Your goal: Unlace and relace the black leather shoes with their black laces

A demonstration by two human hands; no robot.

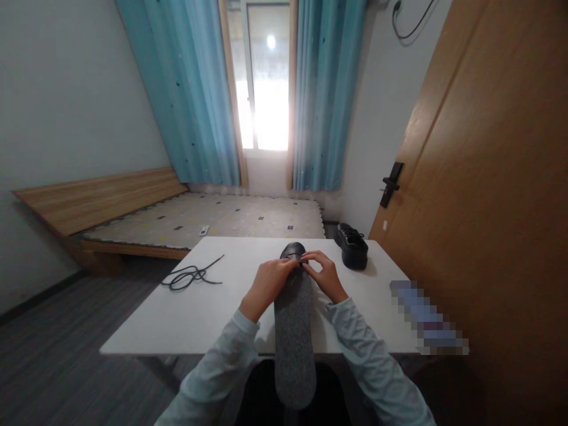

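Observation:
A long grey insole (293,331) stretches toward me from a black shoe (294,248), its near end out past the table's front edge. Only the dark, shiny front of this shoe shows above my fingers. My left hand (268,283) is closed at the insole's far end, thumb and fingertips against it. My right hand (327,275) meets it from the other side, its thumb and fingers bent together at the shoe. The exact points of contact are partly hidden. A loose dark shoelace (190,276) lies looped on the left of the table.
A second black shoe (352,245), with laces, stands at the white table's (213,319) back right. A blurred-out bluish item (423,316) lies at the right edge. Behind are a bed (239,219) with a white remote-like object (204,230) and a wooden door (483,195).

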